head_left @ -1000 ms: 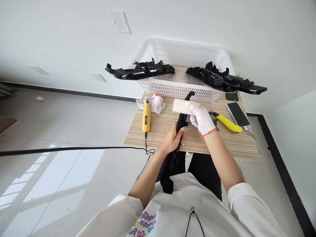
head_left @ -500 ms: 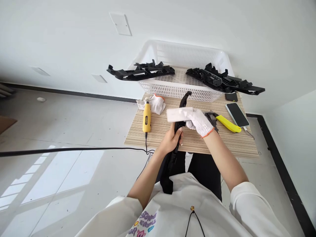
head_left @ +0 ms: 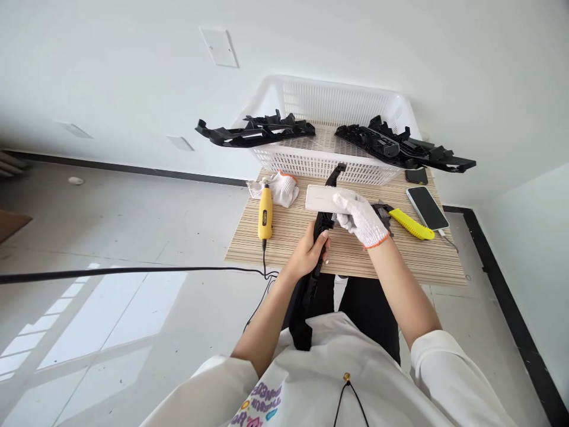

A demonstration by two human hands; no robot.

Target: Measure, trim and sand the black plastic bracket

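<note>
My left hand (head_left: pixel 311 251), bare, is wrapped around a long black plastic part (head_left: pixel 320 228). That part slants from the basket's front side down to my lap, its lower end lying against my shirt. A white knit glove with an orange cuff covers my right hand (head_left: pixel 359 218), which is closed on a flat white rectangular block (head_left: pixel 324 199). The block lies across the upper stretch of the black part and hides some of it; whether they touch I cannot tell. Just right of the glove sits a black caliper-like tool (head_left: pixel 383 213), partly covered.
Behind stands a white plastic basket (head_left: pixel 306 160) with black plastic parts (head_left: pixel 391 142) resting across its rim. On the striped table (head_left: pixel 242 243) are a yellow rotary tool (head_left: pixel 265 214) with a cord, another glove (head_left: pixel 284 190), a yellow utility knife (head_left: pixel 411 223) and a phone (head_left: pixel 427 207).
My right hand has shifted slightly right with the white block, whose left end now sits a little higher. My left hand and the black part hold nearly the same place.
</note>
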